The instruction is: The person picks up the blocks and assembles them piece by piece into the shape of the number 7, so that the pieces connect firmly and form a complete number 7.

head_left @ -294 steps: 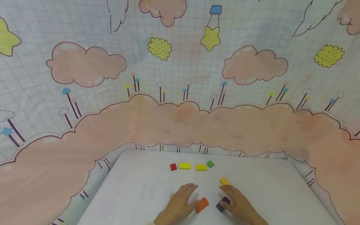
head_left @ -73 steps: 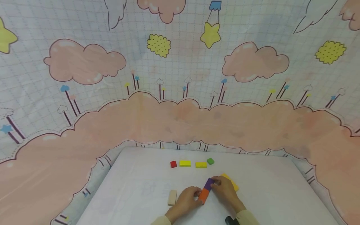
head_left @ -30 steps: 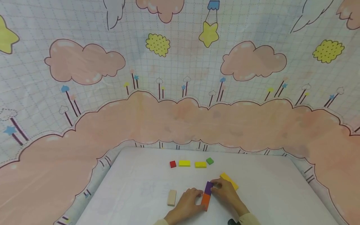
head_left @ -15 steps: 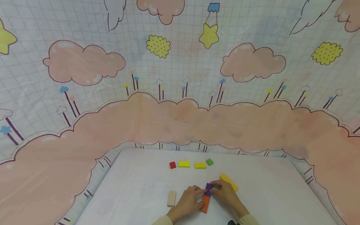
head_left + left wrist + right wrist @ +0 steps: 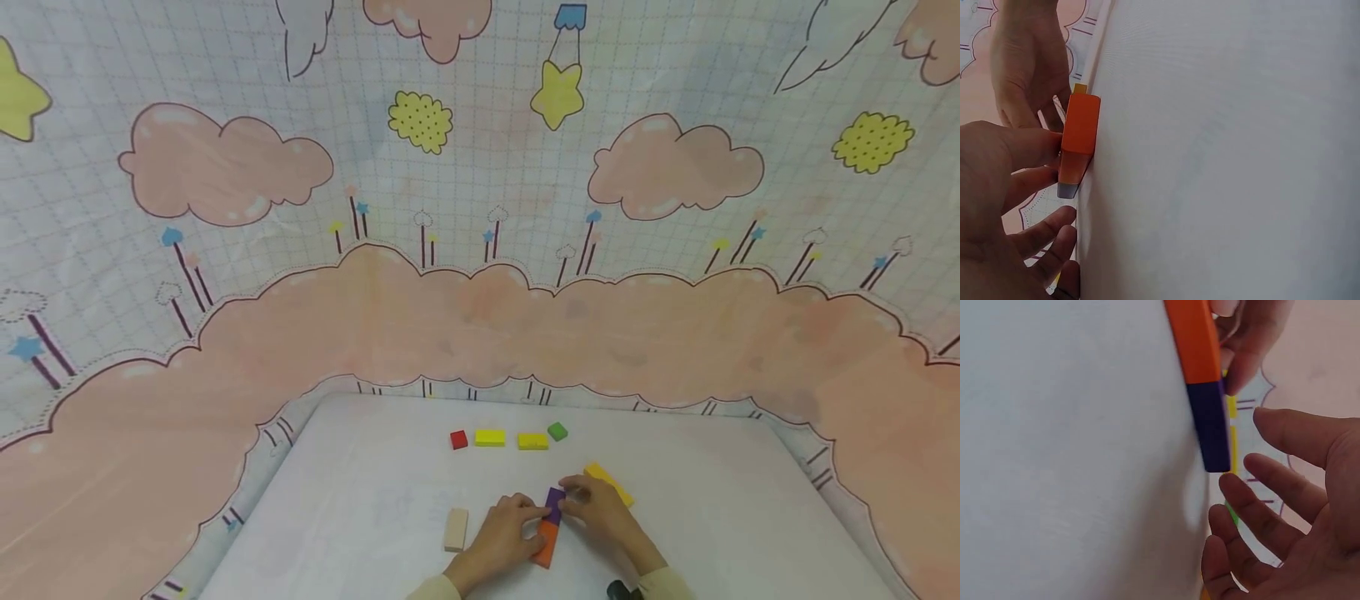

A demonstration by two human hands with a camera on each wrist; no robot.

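Note:
An orange block (image 5: 546,544) and a purple block (image 5: 554,504) lie end to end on the white table, forming one slanted bar. My left hand (image 5: 498,533) is along the bar's left side. Its thumb tip rests against the orange block and its index finger reaches to the purple one, as the left wrist view also shows. Beyond the purple end, my right hand (image 5: 603,510) has its thumb and fingers spread loosely. In the right wrist view, a gap shows between the right thumb (image 5: 1272,428) and the purple block (image 5: 1210,428).
A tan block (image 5: 455,530) lies left of my left hand. Behind the right hand is an amber block (image 5: 609,483). Farther back stand a red cube (image 5: 459,439), two yellow blocks (image 5: 490,437) and a green cube (image 5: 557,431) in a row. A black object (image 5: 620,590) shows by the right sleeve.
The orange and purple blocks, apart at first, have come together end to end, and their bar has turned and shifted nearer. The left index finger has moved up to the purple block.

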